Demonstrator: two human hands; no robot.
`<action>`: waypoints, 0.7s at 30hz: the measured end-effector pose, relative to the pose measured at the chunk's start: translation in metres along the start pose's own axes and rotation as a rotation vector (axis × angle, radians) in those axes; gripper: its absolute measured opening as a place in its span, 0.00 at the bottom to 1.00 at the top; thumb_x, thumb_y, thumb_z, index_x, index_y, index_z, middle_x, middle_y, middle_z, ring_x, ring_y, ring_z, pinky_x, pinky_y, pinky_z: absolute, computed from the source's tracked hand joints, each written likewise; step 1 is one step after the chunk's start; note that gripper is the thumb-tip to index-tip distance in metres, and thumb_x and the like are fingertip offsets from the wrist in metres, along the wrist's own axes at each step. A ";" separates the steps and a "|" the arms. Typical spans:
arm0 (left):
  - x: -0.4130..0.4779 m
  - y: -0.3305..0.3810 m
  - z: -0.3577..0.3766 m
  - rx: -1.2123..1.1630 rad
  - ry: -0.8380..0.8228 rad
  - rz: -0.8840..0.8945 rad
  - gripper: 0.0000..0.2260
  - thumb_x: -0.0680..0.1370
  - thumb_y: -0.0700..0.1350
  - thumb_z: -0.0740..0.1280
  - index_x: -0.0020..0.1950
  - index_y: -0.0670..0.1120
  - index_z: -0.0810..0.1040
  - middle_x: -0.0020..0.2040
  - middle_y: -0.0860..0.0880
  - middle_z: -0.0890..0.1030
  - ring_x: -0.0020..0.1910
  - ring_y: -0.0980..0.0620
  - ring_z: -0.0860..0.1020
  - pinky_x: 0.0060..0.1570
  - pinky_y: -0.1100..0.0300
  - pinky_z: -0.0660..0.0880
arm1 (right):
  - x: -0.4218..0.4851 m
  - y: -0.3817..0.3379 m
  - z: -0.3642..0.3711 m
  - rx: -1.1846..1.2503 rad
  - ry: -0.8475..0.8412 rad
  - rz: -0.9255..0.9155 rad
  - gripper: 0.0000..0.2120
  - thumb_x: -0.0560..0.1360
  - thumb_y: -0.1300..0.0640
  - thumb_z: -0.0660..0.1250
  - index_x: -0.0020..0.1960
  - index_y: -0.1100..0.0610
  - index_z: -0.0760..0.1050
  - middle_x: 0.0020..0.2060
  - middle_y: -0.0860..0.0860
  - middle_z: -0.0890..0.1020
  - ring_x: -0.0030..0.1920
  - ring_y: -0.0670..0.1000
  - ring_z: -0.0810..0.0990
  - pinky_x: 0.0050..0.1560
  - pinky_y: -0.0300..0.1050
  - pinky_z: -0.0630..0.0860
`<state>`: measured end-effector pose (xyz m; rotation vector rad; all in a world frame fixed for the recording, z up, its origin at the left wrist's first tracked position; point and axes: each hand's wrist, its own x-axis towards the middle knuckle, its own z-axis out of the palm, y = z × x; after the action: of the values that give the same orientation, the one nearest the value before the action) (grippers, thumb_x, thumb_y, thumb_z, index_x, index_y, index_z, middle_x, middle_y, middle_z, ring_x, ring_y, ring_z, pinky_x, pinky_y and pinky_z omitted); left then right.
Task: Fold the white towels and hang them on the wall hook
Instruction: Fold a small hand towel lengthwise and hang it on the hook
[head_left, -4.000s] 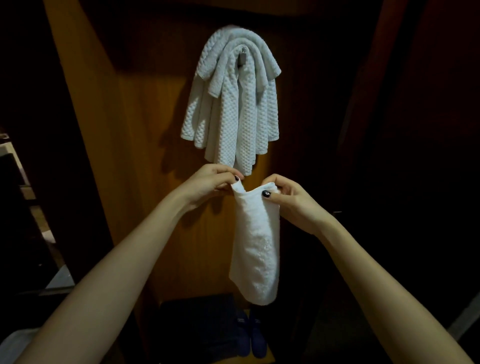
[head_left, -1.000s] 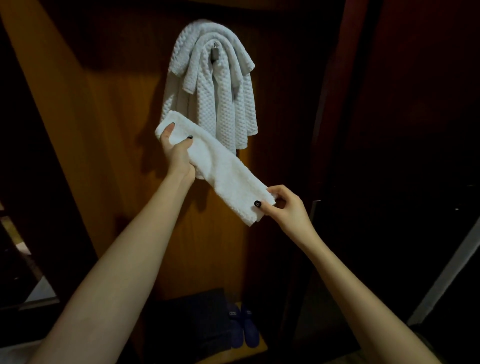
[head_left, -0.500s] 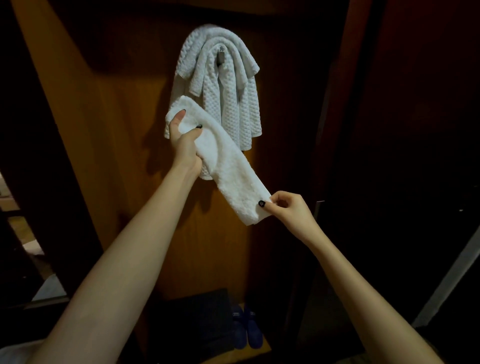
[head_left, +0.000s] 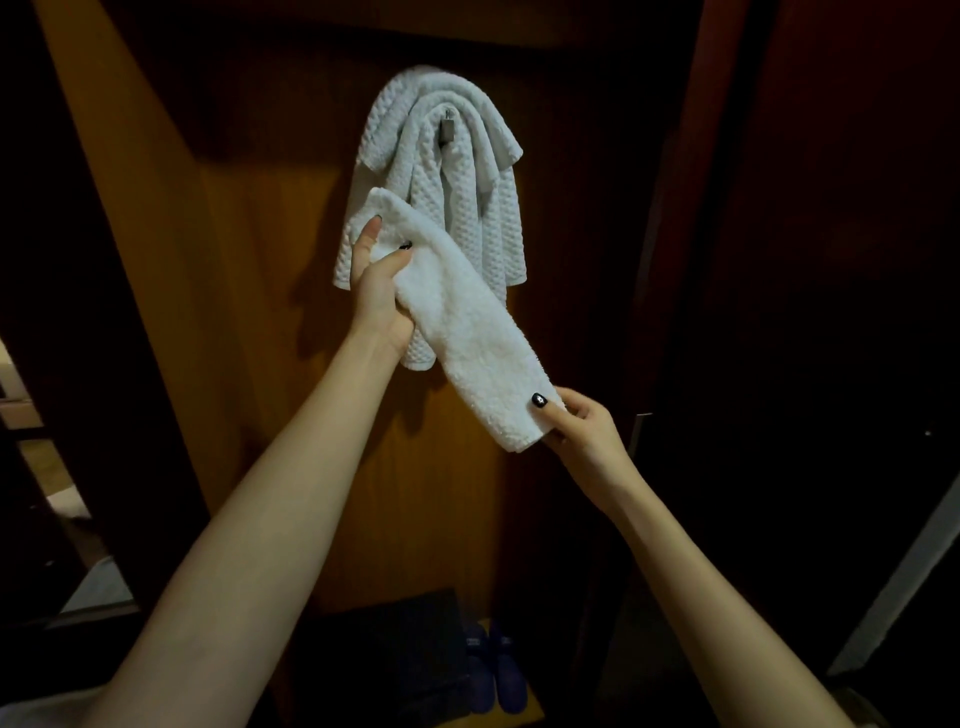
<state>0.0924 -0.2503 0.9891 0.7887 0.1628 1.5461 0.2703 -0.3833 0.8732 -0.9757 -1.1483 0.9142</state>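
**Folded towel raised towards the hook**

A few seconds ago the small white towel (head_left: 467, 332) hung straight down, pinched at its top corners by both hands, below the bundle already hanging. Now it is a narrow folded strip held on a slant in front of the wooden panel (head_left: 249, 322). The left hand (head_left: 379, 291) has carried the upper end up and across the lower part of the hung towels (head_left: 452, 208), its fingers (head_left: 368, 236) curled round that end. The right hand (head_left: 582, 431) pinches the lower end between thumb and fingers, down and to the right.

Over the last second the upper end has crept a little nearer the hook (head_left: 447, 130) and the strip has steepened. I'd say the folding is done and the hanging has begun. The hook is already crowded, so draping one more towel over it may prove fiddly.
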 end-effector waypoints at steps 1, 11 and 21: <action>0.000 0.000 0.001 -0.012 -0.008 -0.006 0.25 0.77 0.29 0.60 0.72 0.46 0.64 0.50 0.44 0.83 0.48 0.46 0.84 0.42 0.50 0.80 | 0.000 0.000 0.000 -0.001 -0.020 0.007 0.11 0.71 0.52 0.71 0.47 0.60 0.82 0.44 0.52 0.85 0.47 0.51 0.84 0.47 0.41 0.79; 0.003 0.000 -0.003 0.000 -0.106 -0.009 0.25 0.77 0.30 0.58 0.73 0.44 0.62 0.63 0.42 0.76 0.53 0.47 0.82 0.45 0.51 0.79 | 0.006 0.004 -0.003 0.260 -0.095 0.109 0.20 0.75 0.53 0.67 0.63 0.62 0.74 0.57 0.58 0.80 0.55 0.55 0.80 0.55 0.53 0.74; 0.012 0.001 -0.024 0.113 0.085 0.066 0.24 0.75 0.29 0.60 0.70 0.44 0.67 0.64 0.40 0.75 0.58 0.44 0.79 0.46 0.51 0.80 | 0.025 -0.012 -0.019 -0.174 0.113 -0.041 0.15 0.77 0.57 0.67 0.41 0.70 0.78 0.37 0.57 0.81 0.40 0.54 0.80 0.44 0.48 0.77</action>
<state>0.0785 -0.2312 0.9761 0.8240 0.2917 1.6453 0.2942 -0.3666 0.8896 -1.1268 -1.1615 0.7261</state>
